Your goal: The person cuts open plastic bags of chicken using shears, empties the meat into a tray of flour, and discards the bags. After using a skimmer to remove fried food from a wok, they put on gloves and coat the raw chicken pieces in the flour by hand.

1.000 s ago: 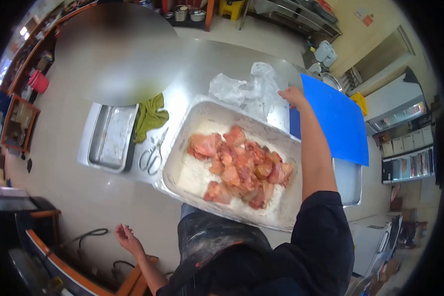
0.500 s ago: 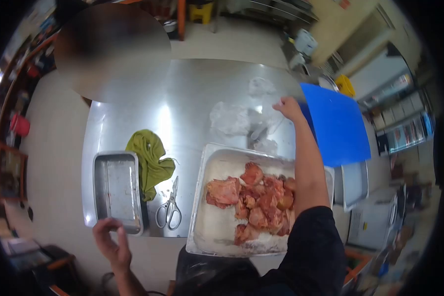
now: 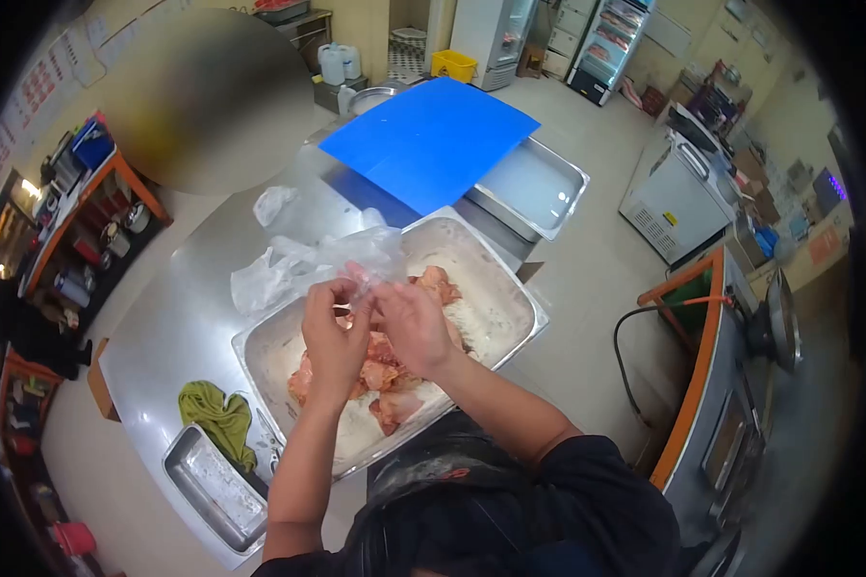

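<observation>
Over a large metal tray (image 3: 496, 332) my left hand (image 3: 333, 332) and my right hand (image 3: 416, 327) are close together. Fingers of both pinch a thin clear plastic bag (image 3: 370, 252), bunched up between them. Raw meat pieces (image 3: 380, 370), seemingly chicken, lie in the tray below, partly hidden by my hands, with white powder around them. More crumpled clear plastic (image 3: 260, 281) rests on the steel table just left of the bag.
A green cloth (image 3: 216, 420) and a small metal pan (image 3: 216, 486) are on the steel table (image 3: 188, 317) at left; the scissors are mostly hidden. Beyond the tray, a blue board (image 3: 433, 139) partly covers another metal tray (image 3: 534, 188). A blurred person (image 3: 207, 106) stands across the table.
My view has swung to the right. My right hand has come back from the plastic on the table, my left hand has left the small pan's side, and both now hold the bag.
</observation>
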`<act>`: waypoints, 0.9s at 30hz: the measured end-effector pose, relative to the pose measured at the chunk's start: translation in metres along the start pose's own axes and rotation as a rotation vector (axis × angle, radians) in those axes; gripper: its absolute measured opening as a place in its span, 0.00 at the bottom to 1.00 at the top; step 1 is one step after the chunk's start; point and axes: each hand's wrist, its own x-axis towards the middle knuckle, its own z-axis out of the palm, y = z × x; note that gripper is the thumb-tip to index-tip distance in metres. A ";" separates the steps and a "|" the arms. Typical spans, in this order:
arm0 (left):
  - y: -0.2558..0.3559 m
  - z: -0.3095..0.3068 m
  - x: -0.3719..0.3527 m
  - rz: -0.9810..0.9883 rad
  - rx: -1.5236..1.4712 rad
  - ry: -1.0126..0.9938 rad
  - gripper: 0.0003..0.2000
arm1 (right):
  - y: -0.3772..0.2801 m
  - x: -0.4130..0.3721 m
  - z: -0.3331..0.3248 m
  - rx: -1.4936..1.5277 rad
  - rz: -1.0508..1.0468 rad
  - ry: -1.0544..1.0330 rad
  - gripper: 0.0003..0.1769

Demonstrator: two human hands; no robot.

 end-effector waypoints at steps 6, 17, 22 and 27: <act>0.007 0.040 -0.020 0.218 0.122 0.038 0.03 | -0.032 -0.035 -0.050 0.089 0.070 0.352 0.24; 0.013 0.076 -0.035 0.158 0.080 -0.103 0.06 | -0.050 -0.032 -0.063 0.232 -0.099 0.351 0.27; 0.042 0.081 -0.043 0.213 0.047 0.020 0.07 | -0.057 -0.042 -0.049 0.244 -0.051 0.081 0.31; 0.032 0.078 -0.054 0.151 -0.088 0.056 0.07 | -0.046 -0.043 -0.029 -0.221 -0.070 0.105 0.28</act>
